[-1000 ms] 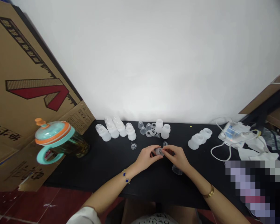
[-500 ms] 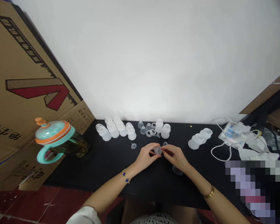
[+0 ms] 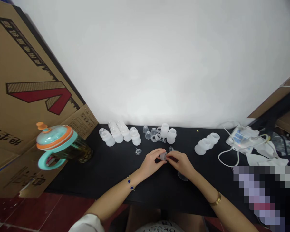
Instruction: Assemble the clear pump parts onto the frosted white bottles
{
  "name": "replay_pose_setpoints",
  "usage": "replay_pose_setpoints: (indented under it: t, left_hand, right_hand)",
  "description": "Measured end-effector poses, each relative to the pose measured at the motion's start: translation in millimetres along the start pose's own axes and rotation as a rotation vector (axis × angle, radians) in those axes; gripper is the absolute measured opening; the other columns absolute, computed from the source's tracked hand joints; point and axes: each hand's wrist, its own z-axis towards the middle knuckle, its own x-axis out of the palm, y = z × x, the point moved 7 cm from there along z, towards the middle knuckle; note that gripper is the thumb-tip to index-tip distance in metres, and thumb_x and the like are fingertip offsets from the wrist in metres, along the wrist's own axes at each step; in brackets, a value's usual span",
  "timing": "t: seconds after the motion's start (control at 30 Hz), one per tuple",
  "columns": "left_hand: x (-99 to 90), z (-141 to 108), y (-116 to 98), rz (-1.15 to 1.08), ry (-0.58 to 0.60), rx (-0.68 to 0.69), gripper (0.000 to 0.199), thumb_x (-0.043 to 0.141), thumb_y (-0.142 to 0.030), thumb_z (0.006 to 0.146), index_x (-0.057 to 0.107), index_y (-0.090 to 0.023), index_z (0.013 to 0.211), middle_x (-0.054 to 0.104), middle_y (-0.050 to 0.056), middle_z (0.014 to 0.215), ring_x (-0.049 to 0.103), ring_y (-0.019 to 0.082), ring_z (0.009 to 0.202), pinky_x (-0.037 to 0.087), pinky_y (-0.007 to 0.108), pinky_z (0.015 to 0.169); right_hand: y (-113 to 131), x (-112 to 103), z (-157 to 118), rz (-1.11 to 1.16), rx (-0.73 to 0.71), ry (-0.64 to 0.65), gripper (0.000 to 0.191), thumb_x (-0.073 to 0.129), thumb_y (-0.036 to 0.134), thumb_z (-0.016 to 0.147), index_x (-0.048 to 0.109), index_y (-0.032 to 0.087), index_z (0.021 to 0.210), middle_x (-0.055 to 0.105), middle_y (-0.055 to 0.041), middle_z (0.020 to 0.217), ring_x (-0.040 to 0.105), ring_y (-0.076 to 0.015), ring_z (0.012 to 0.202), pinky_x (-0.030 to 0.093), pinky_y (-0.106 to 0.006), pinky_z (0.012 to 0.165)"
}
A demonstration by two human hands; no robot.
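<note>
The left hand (image 3: 151, 164) and right hand (image 3: 182, 162) pinch one small translucent part (image 3: 163, 156) between their fingertips, over the desk (image 3: 111, 174). Beyond them stand four capped bottles (image 3: 135, 137) at left and four open-necked bottles (image 3: 171, 137), two central, two at right; three clear domes (image 3: 148, 135) sit near rings (image 3: 154, 140) too overlapped to count.

- Single head camera: looked forward and down from above the near edge of the surface (image 3: 94, 174).
- Faced the pale wall (image 3: 145, 64), which filled most of the upper half.
- Wide framing, moderately near; person's left hand (image 3: 151, 165) and right hand (image 3: 183, 165) sat below centre.
</note>
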Motion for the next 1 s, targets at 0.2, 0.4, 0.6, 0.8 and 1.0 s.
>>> replay_pose_setpoints:
  t: [0.2,0.4,0.6,0.8,1.0]
  left_hand:
    - [0.6,-0.5,-1.1,0.013,0.004,0.017,0.038,0.070,-0.029,0.086,0.065,-0.024,0.124,0.064,0.007,0.130,0.067,0.022,0.109,0.062,0.035,0.088]
    - [-0.2,-0.5,2.5,0.026,-0.009,-0.019,0.041,0.071,-0.033,0.085,0.064,-0.026,0.125,0.064,0.007,0.130,0.065,0.023,0.111,0.062,0.035,0.085]
    - [-2.7,2.0,4.7,0.032,-0.019,-0.076,0.041,0.074,-0.035,0.083,0.065,-0.025,0.122,0.067,0.005,0.123,0.067,0.021,0.103,0.062,0.031,0.079]
    - [0.6,1.9,10.1,-0.092,-0.009,-0.131,0.043,0.077,-0.034,0.080,0.066,-0.021,0.119,0.068,0.007,0.120,0.071,0.018,0.091,0.063,0.031,0.075]
    - [1.6,1.0,10.6,-0.117,-0.006,-0.128,0.043,0.078,-0.032,0.078,0.067,-0.021,0.118,0.067,0.007,0.121,0.071,0.020,0.094,0.064,0.032,0.076]
  right_hand:
    - [3.7,1.7,0.4,-0.021,-0.039,0.010,0.018,0.053,0.025,0.097,0.071,0.022,0.097,0.074,-0.0063,0.088,0.069,-0.0200,0.075,0.056,-0.030,0.068]
    - [5.1,3.4,-1.3,-0.026,-0.072,0.011,0.024,0.050,0.020,0.098,0.072,0.025,0.108,0.072,-0.0067,0.094,0.070,-0.0209,0.083,0.058,-0.032,0.076]
    - [4.8,6.0,-3.2,-0.050,-0.090,0.051,0.035,0.043,0.017,0.100,0.068,0.028,0.123,0.068,-0.0077,0.101,0.068,-0.0209,0.087,0.058,-0.032,0.078]
    - [5.2,6.0,-3.1,-0.023,-0.093,0.034,0.033,0.044,0.019,0.100,0.069,0.028,0.120,0.066,-0.0075,0.099,0.067,-0.0204,0.086,0.057,-0.032,0.077]
    - [5.9,5.9,-2.5,-0.013,-0.089,0.013,0.027,0.049,0.023,0.100,0.073,0.026,0.110,0.068,-0.0079,0.098,0.067,-0.0207,0.085,0.057,-0.032,0.075]
